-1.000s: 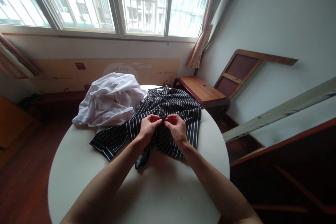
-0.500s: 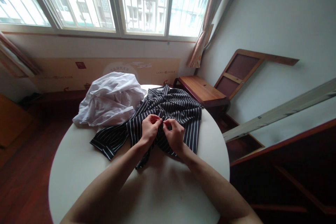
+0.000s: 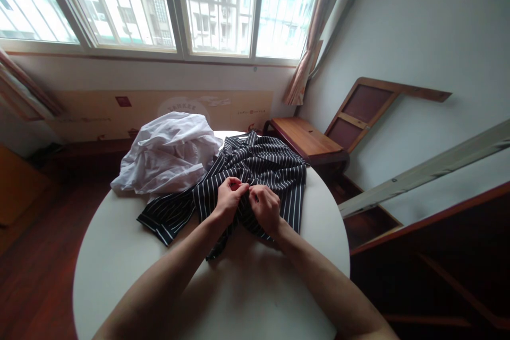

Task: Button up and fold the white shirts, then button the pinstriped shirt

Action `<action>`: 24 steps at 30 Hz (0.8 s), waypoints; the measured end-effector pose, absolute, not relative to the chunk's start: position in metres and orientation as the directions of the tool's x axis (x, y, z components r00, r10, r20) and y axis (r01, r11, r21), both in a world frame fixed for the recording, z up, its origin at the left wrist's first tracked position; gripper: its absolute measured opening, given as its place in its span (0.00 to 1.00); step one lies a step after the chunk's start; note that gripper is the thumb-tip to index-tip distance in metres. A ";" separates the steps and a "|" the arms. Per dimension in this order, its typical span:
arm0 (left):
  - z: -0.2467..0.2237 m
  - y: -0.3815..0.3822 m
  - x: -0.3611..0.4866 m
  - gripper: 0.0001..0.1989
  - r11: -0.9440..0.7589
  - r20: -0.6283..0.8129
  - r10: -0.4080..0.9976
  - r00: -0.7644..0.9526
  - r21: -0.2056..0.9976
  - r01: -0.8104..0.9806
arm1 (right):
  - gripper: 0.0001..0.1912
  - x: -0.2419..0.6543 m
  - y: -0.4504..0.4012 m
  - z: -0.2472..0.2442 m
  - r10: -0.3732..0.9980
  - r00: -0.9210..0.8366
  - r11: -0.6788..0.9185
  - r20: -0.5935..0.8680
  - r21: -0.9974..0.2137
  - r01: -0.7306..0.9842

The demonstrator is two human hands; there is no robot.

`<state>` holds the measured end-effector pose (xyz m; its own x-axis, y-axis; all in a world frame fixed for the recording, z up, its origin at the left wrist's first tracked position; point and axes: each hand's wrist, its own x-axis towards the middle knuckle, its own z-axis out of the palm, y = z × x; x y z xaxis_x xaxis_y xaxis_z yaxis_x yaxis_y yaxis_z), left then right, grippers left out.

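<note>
A black shirt with white stripes lies rumpled on the round white table, one sleeve spread toward the left. My left hand pinches the shirt's fabric near its lower middle, thumb against fingers. Close beside it, my right hand is closed with curled fingers on the same part of the shirt. The fingertips of both hands nearly meet. Whether a button sits between them is too small to tell. A crumpled white garment lies against the shirt's left side.
Beyond the table's far right edge stands a wooden chair. A window with bars and pink curtains is at the back. Dark wooden furniture stands at the right, and an orange-brown cabinet at the left.
My right hand has turned slightly, its fingers curling further in. The left hand has shifted a little toward the right, still pinching the shirt. Both garments stay in place.
</note>
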<state>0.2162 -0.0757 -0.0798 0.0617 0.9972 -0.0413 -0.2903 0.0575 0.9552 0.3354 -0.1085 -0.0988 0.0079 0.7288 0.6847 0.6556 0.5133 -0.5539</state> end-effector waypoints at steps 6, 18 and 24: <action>-0.084 -0.075 0.215 0.16 -0.055 0.051 0.998 -0.024 0.959 -0.277 | 0.04 0.328 -0.111 -0.091 0.744 0.138 0.453 0.653 -0.646 0.614; -0.094 -0.076 0.214 0.07 -0.435 0.425 0.897 0.118 0.897 0.081 | 0.21 0.349 -0.099 -0.070 0.983 0.028 -0.153 -0.179 -0.903 -0.401; -0.081 -0.087 0.187 0.07 -0.614 0.620 0.759 0.196 0.584 0.530 | 0.16 0.365 -0.121 -0.070 0.983 0.125 0.108 0.134 -0.975 0.195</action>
